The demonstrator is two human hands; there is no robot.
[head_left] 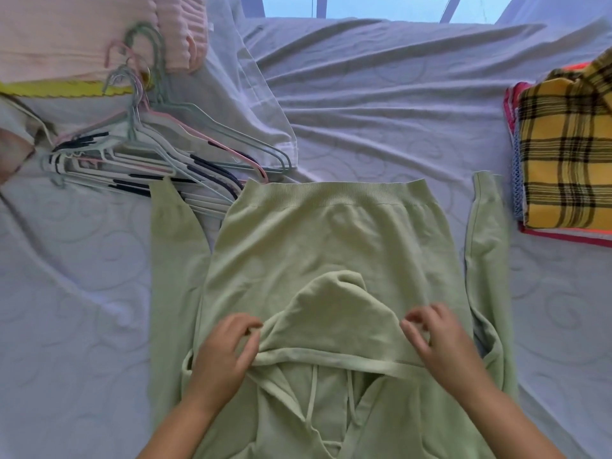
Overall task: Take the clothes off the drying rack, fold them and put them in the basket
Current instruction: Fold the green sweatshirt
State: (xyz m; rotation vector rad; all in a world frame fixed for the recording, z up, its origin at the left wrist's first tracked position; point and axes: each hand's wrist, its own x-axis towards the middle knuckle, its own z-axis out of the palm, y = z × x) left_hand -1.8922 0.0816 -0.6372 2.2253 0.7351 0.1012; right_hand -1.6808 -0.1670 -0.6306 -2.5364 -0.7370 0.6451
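a green hoodie (331, 246) lies spread flat on the bed (397, 111), near its close edge and about midway between the left and right edges. its ribbed hem (331, 193) points to the far edge. the sleeves run alongside the body, the left sleeve (172, 246) with its cuff over the hangers and the right sleeve (486, 233) straight. the hood (331, 319) is folded over onto the body, and two drawstrings (311, 399) hang loose below it at the neck.

the left hand (225, 349) sits at the hood's left side. its grip is closed on the cloth: thumb and bent fingers pinch a fold of the hood's rim. the right hand (443, 342) sits at the hood's right side, fingers curled with their tips at the fabric. whether this grip pinches the hood or only touches it i cannot tell.

a heap of hangers (149, 154), white, pink and pale green, lies near the bed's left edge, just beside the hoodie's far left corner. a pink cloth (82, 31) lies in the far left corner, with a white cloth (265, 104) just beside the hangers. at the right edge sits a folded pile, well apart from the hoodie, topped by a yellow plaid shirt (563, 154).
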